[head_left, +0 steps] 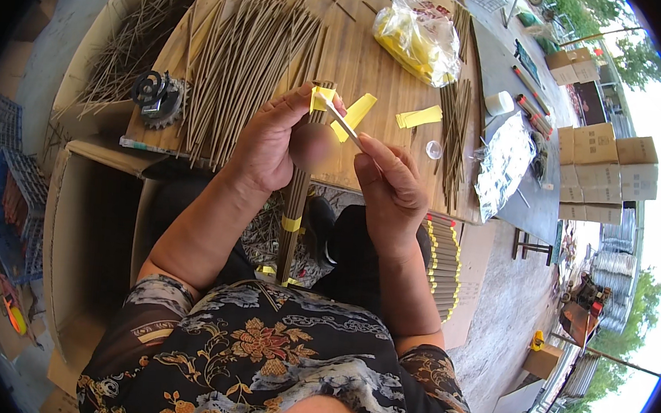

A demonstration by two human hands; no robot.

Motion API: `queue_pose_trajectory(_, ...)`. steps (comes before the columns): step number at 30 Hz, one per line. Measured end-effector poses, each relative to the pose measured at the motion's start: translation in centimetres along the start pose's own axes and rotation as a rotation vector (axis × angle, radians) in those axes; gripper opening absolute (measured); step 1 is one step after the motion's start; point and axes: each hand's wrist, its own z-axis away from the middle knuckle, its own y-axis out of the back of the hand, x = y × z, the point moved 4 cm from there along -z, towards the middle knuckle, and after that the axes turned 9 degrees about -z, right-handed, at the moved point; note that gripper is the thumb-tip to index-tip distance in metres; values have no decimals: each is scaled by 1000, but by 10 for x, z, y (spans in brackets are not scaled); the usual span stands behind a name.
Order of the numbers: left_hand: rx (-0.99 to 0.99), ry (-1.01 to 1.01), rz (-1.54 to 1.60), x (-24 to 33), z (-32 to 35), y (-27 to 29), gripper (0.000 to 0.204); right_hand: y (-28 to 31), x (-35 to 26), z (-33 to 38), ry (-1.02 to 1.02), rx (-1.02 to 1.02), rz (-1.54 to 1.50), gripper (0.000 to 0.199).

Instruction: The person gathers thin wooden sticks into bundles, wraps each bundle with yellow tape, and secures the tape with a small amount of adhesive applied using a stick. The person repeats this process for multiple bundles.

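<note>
1. Head view: bundle of brown sticks (294, 196) is held across the near table edge, near end toward the lap, far end over the wood; yellow bands are seen lower on it.
2. Left hand (274, 136) is closed around the bundle near its far end; part is hidden by a blurred patch.
3. Right hand (394, 184): thin pale stick (346, 121) is pinched between thumb and fingers, its tip at the yellow paper strip (322, 99) on the bundle.
4. Step, as judged: strip is being pasted or smoothed; glue cannot be made out. For the next move, bundle should be steadied and strip wrapped snugly, its end pressed down.
5. Edges: near left, space is bounded by an open cardboard box (88, 242); beyond it, the table's left side is filled by loose sticks (252, 68).
6. Farther right, bare wood is left around a loose yellow strip (355, 115) and a stack of yellow strips (420, 118); far reach is limited by a plastic bag (417, 39).
</note>
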Motion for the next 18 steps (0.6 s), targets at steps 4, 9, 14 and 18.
queue_pose_trajectory(4, -25, -14, -28, 1, 1, -3, 42, -3, -1, -5, 72, -34, -33, 26)
queue_pose_trajectory(9, -52, -22, -25, 1, 1, 1, 43, -4, -1, -3, 118, -92, 11, 28)
queue_pose_trajectory(14, -65, -6, -23, 0, 0, 1, 44, -1, -1, -4, 117, -61, 23, 29)
queue_pose_trajectory(18, -51, 17, -6, -3, 0, 2, 46, -4, -1, -6, 69, -65, 19, 28)
